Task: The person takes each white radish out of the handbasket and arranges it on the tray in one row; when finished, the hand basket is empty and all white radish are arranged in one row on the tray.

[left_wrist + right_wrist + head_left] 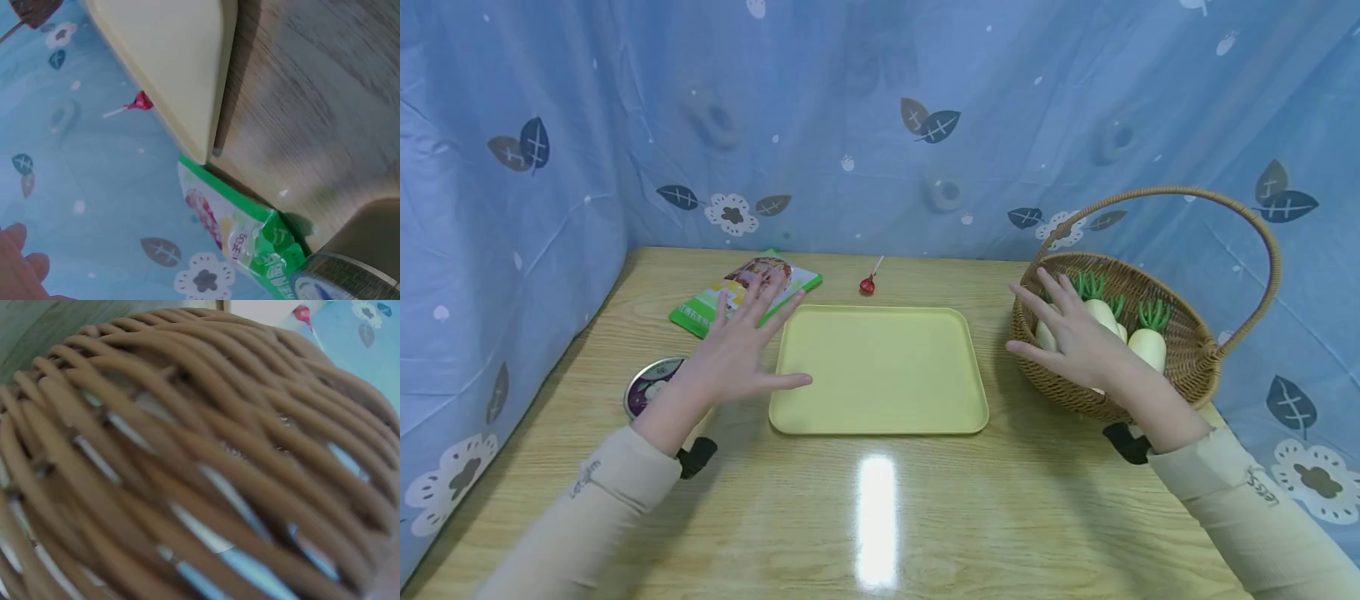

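Note:
My left hand (733, 358) is held up with its fingers spread, above the left side of the table and just left of a yellow tray (880, 371). From the head view it partly covers a green-and-white packet (703, 308) and nothing is in its grasp. Its fingertips (28, 262) show at the lower left of the left wrist view. My right hand (1082, 346) is also spread, in front of a wicker basket (1187, 333) with an arched handle. Several white radishes (1147, 346) with green tops lie in this basket. Woven strands (187, 444) fill the right wrist view.
A red lollipop (867, 285) lies behind the tray. A round tin (643, 387) with a dark purple label stands on the left, partly hidden by my left forearm. Blue patterned cloth (850, 125) hangs behind the wooden table (775, 508) and along both sides.

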`<state>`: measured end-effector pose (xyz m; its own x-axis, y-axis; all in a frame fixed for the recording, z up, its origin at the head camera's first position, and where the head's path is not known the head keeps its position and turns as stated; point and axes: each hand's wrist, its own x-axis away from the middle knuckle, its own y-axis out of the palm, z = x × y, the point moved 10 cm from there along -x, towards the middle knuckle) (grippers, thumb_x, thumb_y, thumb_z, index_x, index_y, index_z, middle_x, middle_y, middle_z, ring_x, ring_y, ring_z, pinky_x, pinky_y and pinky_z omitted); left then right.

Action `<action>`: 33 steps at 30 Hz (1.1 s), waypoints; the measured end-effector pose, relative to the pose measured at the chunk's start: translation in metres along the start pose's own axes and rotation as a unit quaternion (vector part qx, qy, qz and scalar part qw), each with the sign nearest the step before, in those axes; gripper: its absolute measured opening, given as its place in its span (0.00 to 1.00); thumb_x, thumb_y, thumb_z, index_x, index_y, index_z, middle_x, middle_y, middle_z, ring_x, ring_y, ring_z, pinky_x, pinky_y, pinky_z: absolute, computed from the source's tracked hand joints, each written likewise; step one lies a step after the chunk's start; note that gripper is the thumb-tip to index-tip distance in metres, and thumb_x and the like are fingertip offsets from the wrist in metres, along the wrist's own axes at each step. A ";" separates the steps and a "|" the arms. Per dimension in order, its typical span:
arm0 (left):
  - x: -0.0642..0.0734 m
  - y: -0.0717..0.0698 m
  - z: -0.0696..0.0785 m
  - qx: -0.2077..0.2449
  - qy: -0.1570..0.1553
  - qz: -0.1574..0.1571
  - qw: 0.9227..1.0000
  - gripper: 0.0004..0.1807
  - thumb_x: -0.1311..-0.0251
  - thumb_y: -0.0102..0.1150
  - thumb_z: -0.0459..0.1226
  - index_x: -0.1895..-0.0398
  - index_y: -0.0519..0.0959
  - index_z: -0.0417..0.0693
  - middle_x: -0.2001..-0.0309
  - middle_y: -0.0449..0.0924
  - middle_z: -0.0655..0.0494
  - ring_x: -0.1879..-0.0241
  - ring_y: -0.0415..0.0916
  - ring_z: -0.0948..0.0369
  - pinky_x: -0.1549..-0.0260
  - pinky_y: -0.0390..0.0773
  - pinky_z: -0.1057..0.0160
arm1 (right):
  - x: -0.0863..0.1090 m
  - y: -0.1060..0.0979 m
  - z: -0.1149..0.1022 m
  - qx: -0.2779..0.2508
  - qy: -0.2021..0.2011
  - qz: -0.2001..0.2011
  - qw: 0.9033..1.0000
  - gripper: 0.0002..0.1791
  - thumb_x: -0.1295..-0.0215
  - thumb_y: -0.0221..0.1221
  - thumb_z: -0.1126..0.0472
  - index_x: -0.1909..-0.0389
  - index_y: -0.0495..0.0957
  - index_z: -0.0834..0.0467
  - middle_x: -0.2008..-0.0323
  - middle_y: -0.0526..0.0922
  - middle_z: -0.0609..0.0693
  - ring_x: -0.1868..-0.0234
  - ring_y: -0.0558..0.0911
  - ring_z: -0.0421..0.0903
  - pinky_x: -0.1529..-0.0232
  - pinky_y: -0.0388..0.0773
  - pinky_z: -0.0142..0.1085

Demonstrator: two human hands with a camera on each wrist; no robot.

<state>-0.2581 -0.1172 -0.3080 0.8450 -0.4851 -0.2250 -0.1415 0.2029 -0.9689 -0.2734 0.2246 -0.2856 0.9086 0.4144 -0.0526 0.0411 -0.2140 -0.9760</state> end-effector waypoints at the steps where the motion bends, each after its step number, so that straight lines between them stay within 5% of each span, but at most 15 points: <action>1: 0.001 0.000 -0.001 0.005 -0.002 0.003 1.000 0.58 0.58 0.52 0.70 0.28 0.35 0.65 0.29 0.20 0.59 0.31 0.22 0.51 0.42 0.32 0.32 | 0.001 0.000 0.001 -0.001 0.003 -0.002 1.000 0.42 0.38 0.51 0.39 0.28 0.43 0.44 0.29 0.33 0.57 0.31 0.32 0.61 0.46 0.50 0.69; 15: 0.016 0.009 -0.008 0.071 -0.035 0.016 0.997 0.58 0.56 0.57 0.66 0.28 0.33 0.66 0.29 0.22 0.56 0.32 0.20 0.52 0.42 0.33 0.32 | 0.010 -0.008 0.018 -0.006 0.022 0.008 1.000 0.40 0.36 0.50 0.41 0.28 0.44 0.45 0.29 0.37 0.60 0.33 0.44 0.67 0.45 0.50 0.68; 33: 0.027 0.033 -0.013 0.158 -0.070 0.011 0.985 0.59 0.55 0.59 0.64 0.29 0.30 0.64 0.30 0.17 0.60 0.32 0.18 0.52 0.41 0.31 0.34 | 0.017 -0.005 0.045 -0.003 0.044 0.012 0.999 0.44 0.38 0.54 0.42 0.28 0.43 0.52 0.32 0.43 0.69 0.36 0.46 0.72 0.46 0.47 0.69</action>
<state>-0.2466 -0.1349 -0.3473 0.9097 -0.3596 -0.2075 -0.0121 0.4767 -0.8790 -0.2766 0.2724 -0.2915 0.9421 0.3306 -0.0563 0.0220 -0.2285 -0.9733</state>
